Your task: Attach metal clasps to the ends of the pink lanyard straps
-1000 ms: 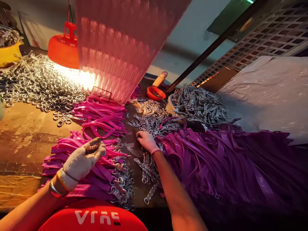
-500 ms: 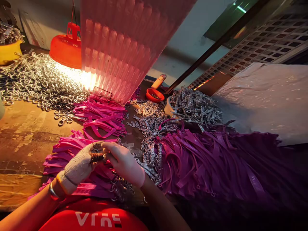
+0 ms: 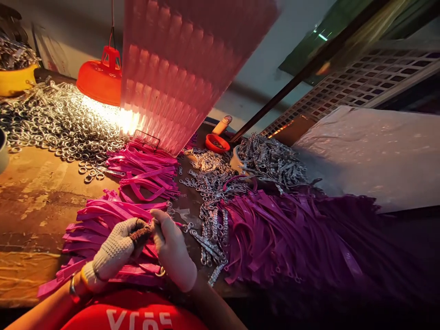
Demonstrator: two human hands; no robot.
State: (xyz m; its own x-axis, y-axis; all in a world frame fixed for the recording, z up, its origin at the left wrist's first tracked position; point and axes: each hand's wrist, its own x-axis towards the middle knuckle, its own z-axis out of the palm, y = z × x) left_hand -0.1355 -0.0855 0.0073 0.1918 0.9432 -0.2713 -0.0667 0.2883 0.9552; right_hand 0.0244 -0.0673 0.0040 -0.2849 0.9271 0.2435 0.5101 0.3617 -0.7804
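My left hand [image 3: 117,252], in a dotted knit glove with dark brown wrapping on the fingers, is closed in a pinch. Its fingertips meet those of my right hand [image 3: 174,254], closed too, in a thin pale glove. Whatever they pinch is small and hidden by the fingers. Beneath both hands lies a heap of bright pink strips [image 3: 82,229], which look like zippers. A pink strip end with metal rings [image 3: 187,227] shows just beyond my right hand; whether it is held I cannot tell. Flat metal pieces [image 3: 208,245] lie to its right.
Steel rings [image 3: 62,123] are piled at left under a red lamp [image 3: 99,82]. A ribbed plastic sheet [image 3: 172,82] hangs behind another pink bundle [image 3: 149,167]. Purple strips [image 3: 268,233] spread at right, below a tub heaped with metal parts [image 3: 271,160]. A red bowl [image 3: 217,143] stands behind.
Both hands have come slightly lower, towards my body, with the right hand turned more upright. The ring seen at my left fingers no longer shows. The camera view has shifted a little.
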